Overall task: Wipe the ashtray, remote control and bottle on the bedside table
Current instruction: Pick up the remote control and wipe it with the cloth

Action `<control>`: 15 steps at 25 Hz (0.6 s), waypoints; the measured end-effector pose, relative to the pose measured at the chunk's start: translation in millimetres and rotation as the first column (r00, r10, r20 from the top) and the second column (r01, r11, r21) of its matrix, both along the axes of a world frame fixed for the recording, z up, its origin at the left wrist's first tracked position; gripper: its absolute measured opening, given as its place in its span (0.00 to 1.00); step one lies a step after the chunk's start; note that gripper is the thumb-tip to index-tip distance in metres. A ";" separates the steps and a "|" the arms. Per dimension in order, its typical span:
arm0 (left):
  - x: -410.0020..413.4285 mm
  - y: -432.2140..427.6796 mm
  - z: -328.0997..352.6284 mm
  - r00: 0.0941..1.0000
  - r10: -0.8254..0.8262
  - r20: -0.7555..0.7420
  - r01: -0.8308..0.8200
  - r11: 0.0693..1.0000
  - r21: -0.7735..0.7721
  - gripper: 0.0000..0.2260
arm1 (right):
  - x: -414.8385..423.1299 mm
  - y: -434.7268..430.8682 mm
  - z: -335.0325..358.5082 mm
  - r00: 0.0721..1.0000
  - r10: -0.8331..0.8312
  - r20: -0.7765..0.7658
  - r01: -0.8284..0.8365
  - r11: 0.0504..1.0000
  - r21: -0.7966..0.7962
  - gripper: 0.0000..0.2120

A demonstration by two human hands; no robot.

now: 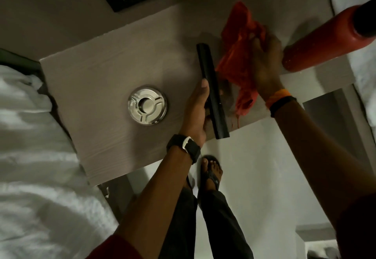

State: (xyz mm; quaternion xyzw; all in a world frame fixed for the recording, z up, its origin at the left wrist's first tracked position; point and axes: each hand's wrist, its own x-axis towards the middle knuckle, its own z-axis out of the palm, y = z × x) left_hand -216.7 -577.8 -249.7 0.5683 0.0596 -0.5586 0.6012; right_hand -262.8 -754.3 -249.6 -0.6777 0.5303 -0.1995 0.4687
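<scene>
A pale wood-grain bedside table (97, 71) fills mid-frame; white bedding (26, 157) lower left; steel ashtray (147, 105) centre; left hand (196, 112) clasps the black remote control (211, 94); right hand (264, 61) bunches an orange cloth (238, 55); red bottle (325, 37) upper right.

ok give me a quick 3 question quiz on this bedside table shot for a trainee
1. True or false: the left hand holds the remote control.
2. What does the right hand grip? A) the ashtray B) the orange cloth C) the bottle
3. Which task item stands alone on the table, touched by neither hand?

Key
1. True: it grips the remote's near half, lifted on edge over the table's front.
2. B: the orange cloth, bunched beside the remote. The red bottle stands apart at the right.
3. The ashtray, the round metal one left of the remote.
</scene>
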 end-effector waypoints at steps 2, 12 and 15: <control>6.1 -5.4 1.6 0.989 -0.006 0.150 -0.005 0.997 0.071 0.18 | -21.4 13.1 20.5 0.995 -0.072 0.069 0.068 0.996 0.062 0.12; -21.5 -61.7 -21.1 0.653 -0.367 0.662 -0.161 0.787 0.595 0.29 | -95.8 58.8 46.7 0.995 -0.094 0.022 0.087 0.973 0.215 0.11; -31.8 -69.4 -24.1 0.641 -0.336 0.690 -0.237 0.769 0.594 0.31 | -123.6 54.6 46.1 0.997 -0.062 0.042 0.050 0.968 0.244 0.08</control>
